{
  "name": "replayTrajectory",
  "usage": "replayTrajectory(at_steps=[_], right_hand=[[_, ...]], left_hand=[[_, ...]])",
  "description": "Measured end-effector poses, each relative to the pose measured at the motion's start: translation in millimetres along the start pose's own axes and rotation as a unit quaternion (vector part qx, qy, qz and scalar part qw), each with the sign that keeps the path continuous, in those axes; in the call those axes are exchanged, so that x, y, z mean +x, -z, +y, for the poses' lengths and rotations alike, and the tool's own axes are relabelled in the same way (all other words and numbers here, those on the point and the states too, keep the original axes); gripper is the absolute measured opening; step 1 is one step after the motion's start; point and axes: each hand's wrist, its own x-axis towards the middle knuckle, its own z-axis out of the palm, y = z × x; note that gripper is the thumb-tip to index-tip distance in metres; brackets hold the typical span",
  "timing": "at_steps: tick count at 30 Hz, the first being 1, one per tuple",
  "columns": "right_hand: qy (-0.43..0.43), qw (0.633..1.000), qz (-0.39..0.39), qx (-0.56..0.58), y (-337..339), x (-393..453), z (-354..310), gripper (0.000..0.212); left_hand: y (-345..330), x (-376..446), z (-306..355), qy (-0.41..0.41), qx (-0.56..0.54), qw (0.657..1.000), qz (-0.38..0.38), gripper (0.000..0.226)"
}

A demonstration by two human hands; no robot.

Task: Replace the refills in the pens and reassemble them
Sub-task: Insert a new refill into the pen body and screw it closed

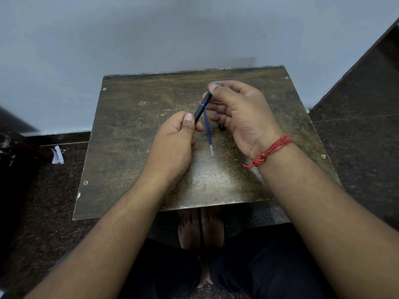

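Mid-frame, left hand (pixel 176 134) pinched the black pen's (pixel 203 107) lower end, right hand (pixel 239 113) gripped its top; barrel slanted up-right between them. Loose refill (pixel 209 134) lay on the table (pixel 129 126) just below, nearer the right fingers.

A small worn brown table (pixel 133 130) with screws at its corners stands against a pale grey-blue wall (pixel 151 29). The floor (pixel 356 137) is dark speckled stone. A crumpled white paper (pixel 57 155) lies at left.
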Motion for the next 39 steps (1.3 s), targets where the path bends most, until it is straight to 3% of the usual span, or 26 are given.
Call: replayTrajectory(at_steps=[7,13,18,21,26,31,36,39], right_hand=[[0.02,0.999,0.011,-0.043,1.8,2.3,3.0,0.002],[0.003,1.0,-0.016,0.015,0.5,-1.7,-2.6,0.025],[-0.002,1.0,0.006,-0.002,-1.0,-1.3,-1.3,0.005],[0.011,0.999,0.018,-0.024,0.0,0.2,1.7,0.014],[0.001,1.0,-0.002,-0.011,0.3,0.0,-0.8,0.006],[-0.014,0.999,-0.023,0.023,0.8,-2.8,-3.7,0.024],[-0.012,1.0,0.001,0.002,0.3,-1.5,-2.2,0.004],[0.001,0.999,-0.006,-0.036,0.9,-0.9,0.1,0.012]], left_hand=[[0.1,-0.1,-0.6,-0.001,-0.001,1.0,-0.003,0.035],[0.2,-0.8,0.2,-0.004,0.004,1.0,-0.001,0.035],[-0.1,0.1,-0.3,0.002,-0.003,1.0,0.001,0.034],[-0.3,0.0,0.0,0.0,0.0,1.0,0.0,0.034],[0.8,0.3,-0.3,-0.002,-0.001,1.0,0.004,0.035],[1.0,0.7,-0.2,0.0,-0.002,1.0,0.002,0.035],[1.3,1.8,-1.5,0.001,0.004,1.0,0.002,0.034],[2.2,2.3,-2.4,-0.005,0.012,1.0,-0.001,0.034]])
